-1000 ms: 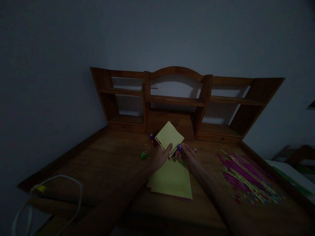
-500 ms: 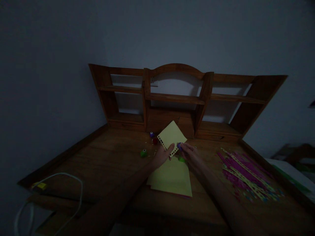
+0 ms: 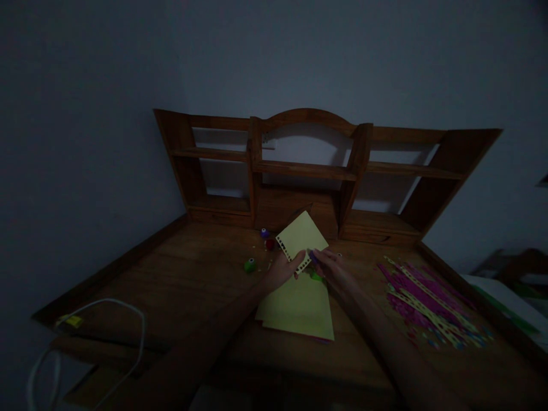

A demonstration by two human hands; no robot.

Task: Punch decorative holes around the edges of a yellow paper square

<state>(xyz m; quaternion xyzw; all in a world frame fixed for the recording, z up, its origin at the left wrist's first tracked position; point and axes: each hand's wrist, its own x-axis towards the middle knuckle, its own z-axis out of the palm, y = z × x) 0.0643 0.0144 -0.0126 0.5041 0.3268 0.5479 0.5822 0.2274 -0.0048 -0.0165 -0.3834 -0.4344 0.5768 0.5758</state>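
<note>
My left hand (image 3: 281,270) pinches a yellow sheet of paper (image 3: 303,233), thumb on top, near a corner. Rows of small punched holes run along two of the sheet's edges. In my right hand (image 3: 331,265) is a small purple paper punch (image 3: 314,257), its head at the sheet's lower right edge. Below both hands lies a stack of yellow paper (image 3: 299,311), with a pink edge showing underneath. A green punch (image 3: 316,275) rests at the top of that stack, partly hidden by my right hand.
Left of the sheet stand a green punch (image 3: 250,265), a red one (image 3: 269,244) and a purple one (image 3: 264,233). Pink and yellow punched strips (image 3: 428,302) are heaped at right. A wooden shelf unit (image 3: 306,167) stands behind; a white cable (image 3: 139,319) loops at left.
The yellow sheet and both hands have shifted slightly to the right. The purple punch has turned a little in my right hand and stays at the sheet's edge.
</note>
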